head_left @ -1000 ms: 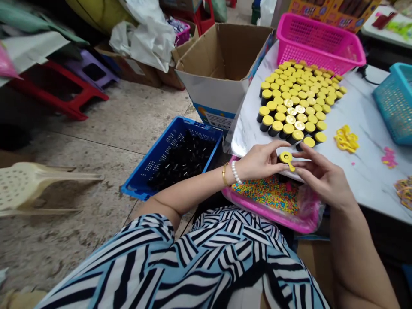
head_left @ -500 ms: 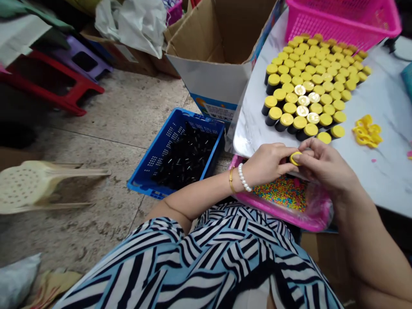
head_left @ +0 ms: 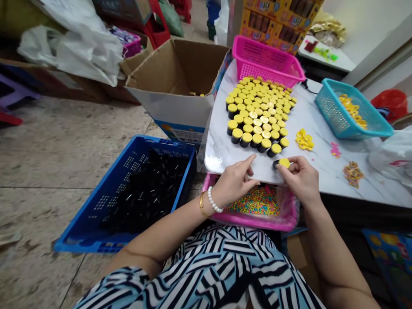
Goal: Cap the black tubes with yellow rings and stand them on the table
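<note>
Between the thumb and fingers of my right hand (head_left: 298,175) is a small black tube with a yellow cap (head_left: 283,163), tilted over the table's near edge. My left hand (head_left: 236,180) is empty, its fingers apart, with the index finger reaching toward the tubes. Many more yellow-capped black tubes (head_left: 257,107) stand upright in a tight group on the white marbled table (head_left: 222,163). Below my hands, a pink tray (head_left: 257,221) holds small multicoloured beads or candies (head_left: 257,201), partly covered by my left hand.
A blue crate (head_left: 86,223) of black tubes (head_left: 148,193) sits on the floor at left, beside an open cardboard box (head_left: 174,103). On the table are a pink basket (head_left: 267,64), a teal basket (head_left: 337,116) with yellow pieces, and yellow pieces (head_left: 304,140).
My hands have parted. The left has let go of the capped tube, which the right now holds near the standing tubes. The view has swung to the right.
</note>
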A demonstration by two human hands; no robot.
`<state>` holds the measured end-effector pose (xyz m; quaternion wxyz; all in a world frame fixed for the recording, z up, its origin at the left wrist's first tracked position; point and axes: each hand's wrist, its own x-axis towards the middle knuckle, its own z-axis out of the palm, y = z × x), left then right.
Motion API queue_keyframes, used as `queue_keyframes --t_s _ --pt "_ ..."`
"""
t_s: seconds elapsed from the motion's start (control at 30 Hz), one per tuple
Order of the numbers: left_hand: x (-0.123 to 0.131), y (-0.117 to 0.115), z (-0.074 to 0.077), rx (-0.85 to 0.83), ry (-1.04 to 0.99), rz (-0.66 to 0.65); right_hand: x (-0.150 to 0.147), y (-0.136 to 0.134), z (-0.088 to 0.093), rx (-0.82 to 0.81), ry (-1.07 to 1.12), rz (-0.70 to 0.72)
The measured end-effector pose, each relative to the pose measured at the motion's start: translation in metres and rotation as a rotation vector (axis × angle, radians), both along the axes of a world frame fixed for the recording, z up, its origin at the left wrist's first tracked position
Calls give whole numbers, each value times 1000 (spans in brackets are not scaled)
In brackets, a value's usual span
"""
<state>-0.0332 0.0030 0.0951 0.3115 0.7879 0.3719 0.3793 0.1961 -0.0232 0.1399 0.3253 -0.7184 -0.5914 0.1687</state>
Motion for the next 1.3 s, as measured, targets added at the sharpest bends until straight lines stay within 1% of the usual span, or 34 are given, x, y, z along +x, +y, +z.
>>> queue_keyframes --t_s 0.07,0.13,0.2,0.27,0.33,0.4,0.43,0.47,0.5,0.57,0.6,0.67,0.73,0.77,0.8,0.83,0.93,0.97,1.0,1.03,1.07,1.13,1.17,1.2,1.23,1.3 --pt "1 -1 1 36 31 12 15 10 -2 0 -1 -36" --pt "2 -1 4 84 68 34 26 21 -4 -20 -6 4" --pt "2 -2 7 108 68 38 35 32 -3 -26 -32 28" --pt "0 -5 7 131 37 -4 49 41 5 -13 -88 -14" --pt "-6 -10 2 168 29 -97 69 52 13 11 -171 -123" --pt "-15 -15 -9 198 112 -182 94 66 14 8 -264 -231" --pt "-21 -17 -17 203 197 -200 105 72 10 -16 -294 -254" --pt "-27 -18 -26 199 304 -198 116 77 3 -34 -352 -275" --pt "-34 -19 -35 186 416 -182 124 80 -5 -68 -495 -296" --pt "-48 -22 -52 134 605 -159 134 76 -21 -47 -688 -267" --pt "-55 -24 -58 98 666 -168 135 71 -28 -14 -754 -248" --pt "-65 -30 -65 21 711 -228 135 60 -37 76 -802 -207" --pt "-71 -36 -65 -38 667 -339 133 54 -44 147 -811 -185" --pt "-72 -37 -64 -47 629 -369 133 54 -47 166 -805 -179" --pt "-73 -36 -63 -36 598 -353 133 55 -50 168 -794 -185" --pt "-73 -34 -62 -5 585 -285 135 58 -53 165 -781 -204" --pt "-69 -19 -66 122 662 22 138 65 -61 132 -762 -266" --pt "-66 -14 -69 142 701 67 138 64 -62 118 -767 -274" --pt "-63 -10 -72 143 728 55 136 62 -62 118 -772 -268" --pt "-59 -7 -75 129 732 -5 134 58 -61 136 -772 -252" --pt "-56 -7 -77 103 707 -98 130 53 -60 166 -765 -229" --pt "-50 -9 -78 24 596 -288 122 44 -56 234 -740 -179" --pt "-48 -12 -77 -19 535 -343 119 40 -54 251 -730 -157" --pt "-48 -14 -75 -59 490 -348 116 38 -53 249 -724 -147" --pt "-47 -16 -73 -96 466 -303 114 36 -52 232 -722 -143" --pt "-46 -17 -69 -142 477 -164 112 36 -51 199 -726 -156"
